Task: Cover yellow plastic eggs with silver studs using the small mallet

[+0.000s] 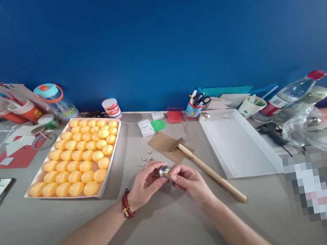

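Note:
A shiny silver metal ball [163, 172] is held just above the grey table by my left hand [144, 185], its thumb and fingers closed around the ball's left side. From the right, my right hand [192, 183] meets the ball with thumb and fingertips pinched together at its edge. Anything small inside that pinch is hidden. Several tiny silver beads [148, 159] lie on the table just beyond my left fingers. Behind my right hand, a hammer [212, 171] with a wooden handle lies diagonally, its head on a piece of brown cardboard [162, 143].
To the left, a shallow box [99, 196] holds rows of orange balls. A white tray [243, 146] with one silver piece stands at right. Beyond it are a glue gun [271, 133] and a plastic bottle [292, 91]. Small white boxes [146, 128] and a scissors cup [193, 110] line the back.

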The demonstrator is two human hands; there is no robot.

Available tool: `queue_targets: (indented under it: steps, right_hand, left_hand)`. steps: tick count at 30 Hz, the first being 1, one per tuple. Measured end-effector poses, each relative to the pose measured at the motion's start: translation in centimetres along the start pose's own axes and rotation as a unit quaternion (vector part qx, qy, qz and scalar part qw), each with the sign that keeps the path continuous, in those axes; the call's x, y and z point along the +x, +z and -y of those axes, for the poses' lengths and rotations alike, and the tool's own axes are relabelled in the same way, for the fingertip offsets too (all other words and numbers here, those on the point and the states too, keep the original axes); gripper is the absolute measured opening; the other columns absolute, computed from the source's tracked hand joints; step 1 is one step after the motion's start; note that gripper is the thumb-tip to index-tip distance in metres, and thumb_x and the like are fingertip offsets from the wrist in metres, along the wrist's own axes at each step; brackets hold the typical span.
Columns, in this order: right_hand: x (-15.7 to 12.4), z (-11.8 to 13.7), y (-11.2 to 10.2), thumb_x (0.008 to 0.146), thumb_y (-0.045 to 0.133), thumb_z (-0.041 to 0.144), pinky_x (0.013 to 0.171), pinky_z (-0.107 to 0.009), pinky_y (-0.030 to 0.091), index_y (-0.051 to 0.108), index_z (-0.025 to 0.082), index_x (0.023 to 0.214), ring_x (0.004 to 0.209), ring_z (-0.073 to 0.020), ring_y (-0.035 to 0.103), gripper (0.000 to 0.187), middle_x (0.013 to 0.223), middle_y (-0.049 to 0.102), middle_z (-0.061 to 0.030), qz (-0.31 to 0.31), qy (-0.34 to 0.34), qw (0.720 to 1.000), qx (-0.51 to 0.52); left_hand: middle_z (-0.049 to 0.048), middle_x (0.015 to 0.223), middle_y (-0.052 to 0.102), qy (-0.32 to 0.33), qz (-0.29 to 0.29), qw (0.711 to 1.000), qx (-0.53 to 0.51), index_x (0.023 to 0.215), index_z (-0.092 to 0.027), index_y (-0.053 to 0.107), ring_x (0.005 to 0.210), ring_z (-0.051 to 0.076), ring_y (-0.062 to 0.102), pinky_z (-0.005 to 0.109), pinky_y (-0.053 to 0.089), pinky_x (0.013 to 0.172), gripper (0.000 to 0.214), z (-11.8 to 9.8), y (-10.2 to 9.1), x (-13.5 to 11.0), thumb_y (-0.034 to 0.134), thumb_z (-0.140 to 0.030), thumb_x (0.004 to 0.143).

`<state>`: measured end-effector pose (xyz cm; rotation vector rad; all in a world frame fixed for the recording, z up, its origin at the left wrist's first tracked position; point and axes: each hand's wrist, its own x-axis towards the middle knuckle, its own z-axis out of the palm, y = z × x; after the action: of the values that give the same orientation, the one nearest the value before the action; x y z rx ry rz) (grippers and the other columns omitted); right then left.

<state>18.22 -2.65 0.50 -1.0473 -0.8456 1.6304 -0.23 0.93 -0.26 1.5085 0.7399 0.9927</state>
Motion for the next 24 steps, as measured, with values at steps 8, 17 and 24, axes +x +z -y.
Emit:
queue_targets:
  steps: [8, 17, 24]
  right_hand:
    - [-0.05, -0.24, -0.02, 0.076, 0.08, 0.038, 0.059, -0.022, 0.043, 0.069, 0.019, 0.075, 0.061, -0.0101, 0.05, 0.022, 0.071, 0.06, 0.0016, -0.012, -0.004, 1.0, -0.011]
    - [-0.06, -0.27, -0.09, 0.078, 0.079, 0.039, 0.06, -0.023, 0.043, 0.068, 0.019, 0.077, 0.062, -0.01, 0.05, 0.023, 0.073, 0.06, 0.0011, -0.01, -0.002, 1.0, -0.01]
    - [-0.16, -0.01, 0.1, 0.079, 0.078, 0.039, 0.061, -0.023, 0.042, 0.068, 0.019, 0.079, 0.063, -0.0101, 0.051, 0.023, 0.074, 0.059, 0.0009, -0.014, -0.002, 1.0, -0.02]
  left_hand:
    - [0.0111, 0.11, 0.064, 0.0, -0.004, 1.0, 0.01, 0.12, -0.021, 0.068, 0.099, 0.024, 0.061, 0.034, 0.052, 0.085, 0.035, -0.25, -0.07, -0.02, 0.068, -0.026, 0.085]
    - [0.0112, 0.113, 0.067, -0.013, 0.005, 1.0, 0.014, 0.12, -0.019, 0.064, 0.102, 0.023, 0.064, 0.035, 0.052, 0.091, 0.034, -0.25, 0.01, -0.14, 0.066, -0.027, 0.087]
    - [0.0101, 0.116, 0.067, -0.022, 0.015, 1.0, 0.017, 0.121, -0.019, 0.062, 0.103, 0.022, 0.065, 0.034, 0.053, 0.092, 0.034, 0.18, -0.1, -0.24, 0.066, -0.029, 0.088]
